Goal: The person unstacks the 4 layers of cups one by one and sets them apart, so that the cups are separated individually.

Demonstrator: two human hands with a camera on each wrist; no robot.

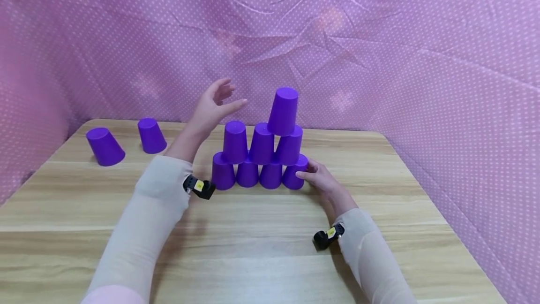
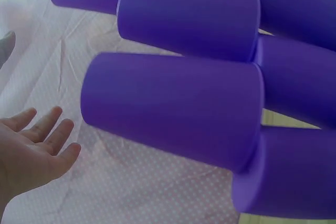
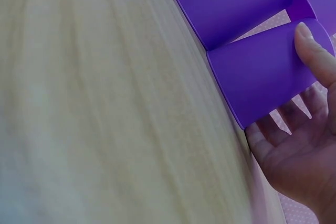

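Observation:
Purple cups stand upside down in a stacked wall: several in the bottom row, three above. One top cup point(image 1: 283, 111) straddles the middle and right cups of the second row. My left hand point(image 1: 214, 104) is raised in the air left of that top cup, fingers spread apart from it, holding nothing. In the left wrist view the second row's left cup point(image 2: 173, 108) is nearest, beside the open fingers point(image 2: 55, 140). Low on the right, my right hand point(image 1: 322, 179) holds the bottom row's right end cup point(image 3: 265, 74), thumb on the near side and fingers around the outer side.
Two more upside-down purple cups, one at the far left point(image 1: 105, 147) and another point(image 1: 152, 136) near the back edge, stand apart on the wooden table point(image 1: 253, 243). A pink dotted cloth point(image 1: 379, 60) hangs behind and on both sides.

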